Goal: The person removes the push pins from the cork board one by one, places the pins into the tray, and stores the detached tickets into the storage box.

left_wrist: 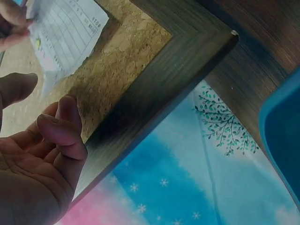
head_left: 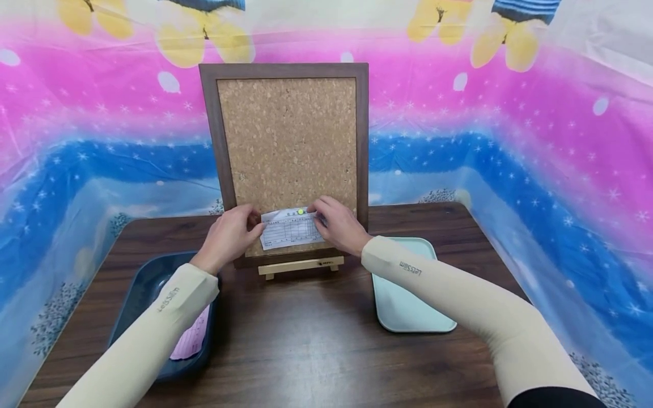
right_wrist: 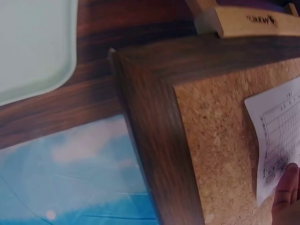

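A white printed form slip [head_left: 288,231] lies against the lower part of a framed corkboard [head_left: 293,136]. Near the slip's top edge is a round yellow pushpin head [head_left: 300,212]. My right hand [head_left: 338,225] is at the slip's upper right, its thumb and fingers pinching that edge; in the right wrist view its thumb [right_wrist: 287,185] overlaps the paper. Beside the slip's left edge is my left hand [head_left: 233,235]. The left wrist view shows that hand's fingers [left_wrist: 68,124] loosely bent, with a gap to the thumb and no paper between them.
The corkboard stands on a small wooden easel [head_left: 301,265] on a dark wood table [head_left: 306,340]. At left, a dark blue tray [head_left: 206,345] contains pink paper [head_left: 191,340]. A pale green tray [head_left: 408,314] lies at right, partly under my right forearm. Patterned cloth [head_left: 418,164] hangs behind.
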Demonstrator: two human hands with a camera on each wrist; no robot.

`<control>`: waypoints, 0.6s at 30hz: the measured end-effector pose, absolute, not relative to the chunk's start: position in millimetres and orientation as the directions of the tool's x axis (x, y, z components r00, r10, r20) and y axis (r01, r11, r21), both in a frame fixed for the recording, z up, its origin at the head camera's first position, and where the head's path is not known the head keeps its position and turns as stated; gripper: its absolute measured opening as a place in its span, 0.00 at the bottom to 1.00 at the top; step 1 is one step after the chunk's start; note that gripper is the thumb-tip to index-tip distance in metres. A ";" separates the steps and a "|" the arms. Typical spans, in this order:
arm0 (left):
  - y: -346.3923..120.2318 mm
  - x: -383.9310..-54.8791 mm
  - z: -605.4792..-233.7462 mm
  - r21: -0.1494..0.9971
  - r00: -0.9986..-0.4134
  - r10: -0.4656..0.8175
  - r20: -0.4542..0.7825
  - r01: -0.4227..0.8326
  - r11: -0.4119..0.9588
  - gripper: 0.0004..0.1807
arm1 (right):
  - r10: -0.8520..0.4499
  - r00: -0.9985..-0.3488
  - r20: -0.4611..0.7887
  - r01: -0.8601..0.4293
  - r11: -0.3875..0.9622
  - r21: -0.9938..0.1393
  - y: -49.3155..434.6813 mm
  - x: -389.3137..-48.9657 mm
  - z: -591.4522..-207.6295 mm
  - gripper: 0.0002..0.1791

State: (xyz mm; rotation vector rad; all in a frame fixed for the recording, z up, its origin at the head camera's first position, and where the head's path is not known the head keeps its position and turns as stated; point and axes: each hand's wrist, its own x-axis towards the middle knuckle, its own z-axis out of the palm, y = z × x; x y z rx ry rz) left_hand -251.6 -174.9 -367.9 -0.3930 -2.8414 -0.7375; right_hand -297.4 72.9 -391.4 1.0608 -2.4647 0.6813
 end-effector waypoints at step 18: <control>-163.1 -263.7 -370.5 0.417 -0.945 0.190 0.267 0.291 0.861 0.07 | -0.574 -0.646 0.503 -0.735 0.645 -0.207 43.1 -306.5 -384.8 0.08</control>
